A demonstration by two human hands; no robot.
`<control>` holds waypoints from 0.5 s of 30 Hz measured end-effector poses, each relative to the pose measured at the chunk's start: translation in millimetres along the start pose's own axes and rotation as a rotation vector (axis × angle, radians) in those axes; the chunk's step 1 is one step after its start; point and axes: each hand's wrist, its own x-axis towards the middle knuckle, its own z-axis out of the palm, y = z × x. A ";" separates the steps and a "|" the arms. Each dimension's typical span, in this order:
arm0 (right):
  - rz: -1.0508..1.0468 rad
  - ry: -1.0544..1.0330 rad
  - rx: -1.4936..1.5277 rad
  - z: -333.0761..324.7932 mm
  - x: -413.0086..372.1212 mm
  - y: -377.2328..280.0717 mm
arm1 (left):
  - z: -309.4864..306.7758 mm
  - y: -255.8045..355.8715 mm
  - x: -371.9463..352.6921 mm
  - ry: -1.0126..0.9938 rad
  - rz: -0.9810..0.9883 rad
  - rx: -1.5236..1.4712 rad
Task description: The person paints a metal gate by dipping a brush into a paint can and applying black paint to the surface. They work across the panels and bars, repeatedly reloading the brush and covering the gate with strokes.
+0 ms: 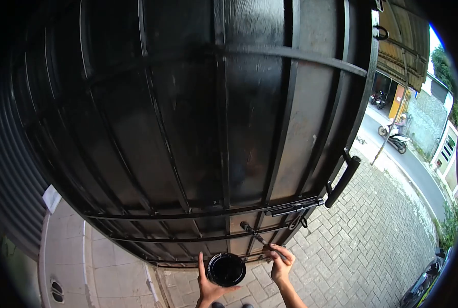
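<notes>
Tin [226, 285] of black paint sits gripped in my left hand [208, 291], cupped from below; my right hand [282, 263] pinches the brush [262, 241], bristles tilted up-left at the gate's [188, 154] lower part. Above, a bolt [296, 207] and handle [344, 182] jut out. Paving [357, 220] runs toward a motorbike [396, 139] beyond.

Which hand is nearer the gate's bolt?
Right. The right hand, holding the brush, is below the bolt; the left hand, holding the can, is lower and farther left.
</notes>
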 end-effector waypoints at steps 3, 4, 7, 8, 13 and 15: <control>-0.513 -0.169 -0.382 -7.0 19.9 33.4 | 1.3 -31.2 -15.1 -0.056 -0.086 -0.248; -0.654 -0.214 -0.516 -9.0 25.0 45.1 | 6.9 -25.2 -17.2 -0.049 -0.091 -0.295; -0.974 -0.253 -0.716 -2.9 34.7 74.8 | 17.7 -92.6 -32.7 -0.079 -0.130 -0.494; -1.040 -0.281 -0.797 -4.3 37.3 83.8 | 21.1 -106.2 -38.4 -0.082 -0.122 -0.502; -1.289 -0.135 -0.740 15.9 60.2 121.1 | 24.4 -138.0 -39.5 -0.169 -0.116 -0.455; -1.333 -0.078 -0.759 21.8 63.3 136.2 | 30.3 -138.1 -36.4 -0.141 -0.114 -0.537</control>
